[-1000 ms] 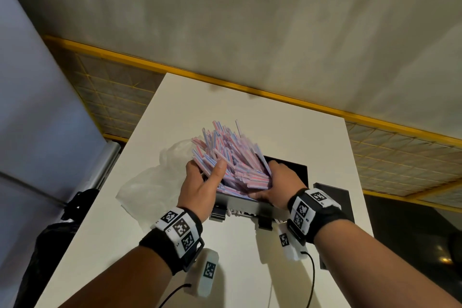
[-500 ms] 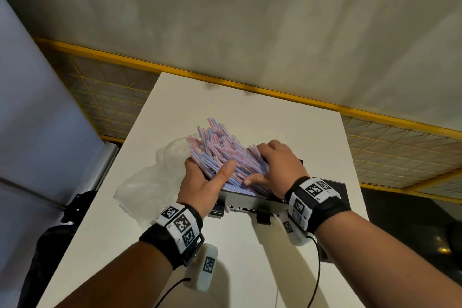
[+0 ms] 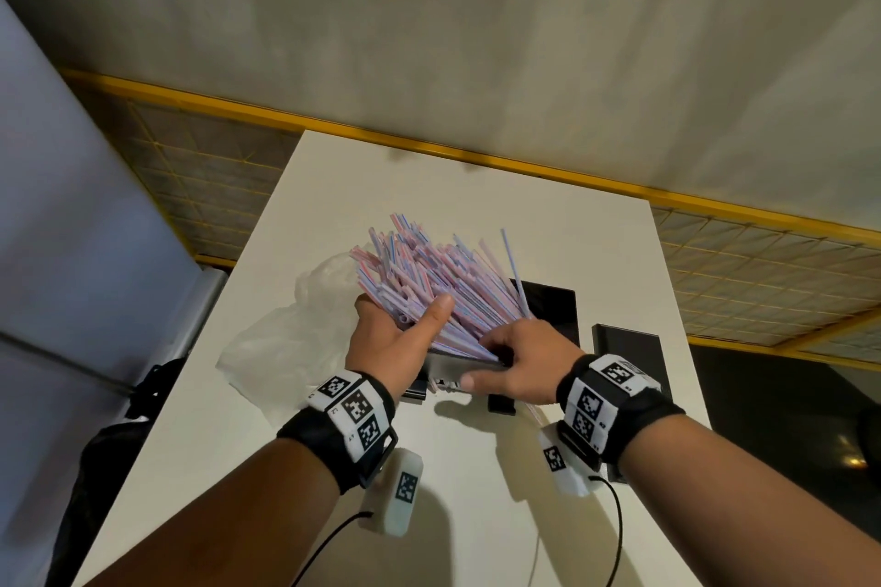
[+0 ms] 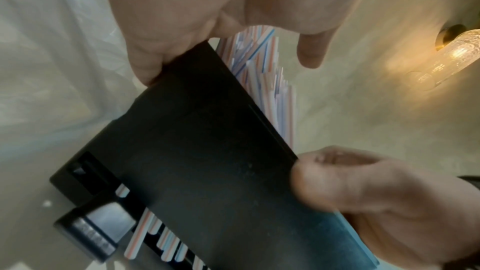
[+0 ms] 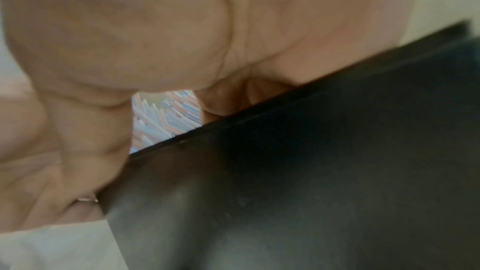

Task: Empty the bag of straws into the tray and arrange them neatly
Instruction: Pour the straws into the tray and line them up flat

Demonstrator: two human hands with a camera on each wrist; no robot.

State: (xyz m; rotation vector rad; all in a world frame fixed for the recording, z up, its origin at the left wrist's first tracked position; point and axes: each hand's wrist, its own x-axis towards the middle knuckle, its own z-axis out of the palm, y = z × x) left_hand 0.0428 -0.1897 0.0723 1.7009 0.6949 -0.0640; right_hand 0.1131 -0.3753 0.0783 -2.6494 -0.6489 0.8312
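Note:
A thick bundle of pink-and-blue striped straws [image 3: 429, 281] leans out of a black tray [image 3: 548, 305], fanned up and to the left. My left hand [image 3: 400, 334] grips the bundle's left side, thumb laid across the top. My right hand [image 3: 519, 357] holds the tray's near wall, fingers curled over the straws' near ends and thumb on the outside. The left wrist view shows the tray's dark side [image 4: 207, 151], straws [image 4: 262, 69] above it and my right hand [image 4: 376, 202]. The right wrist view shows my palm [image 5: 130, 28] over the tray's edge [image 5: 311, 171].
The crumpled clear plastic bag [image 3: 291, 338] lies on the white table [image 3: 429, 186] left of the tray. A flat black piece [image 3: 629, 348] lies right of the tray. One straw [image 3: 512, 262] sticks up apart from the bundle. A yellow-edged floor grid surrounds the table.
My right hand came off the top of the straws and went back to the tray's near wall. The bundle has fanned out wider and higher; my left hand keeps its hold.

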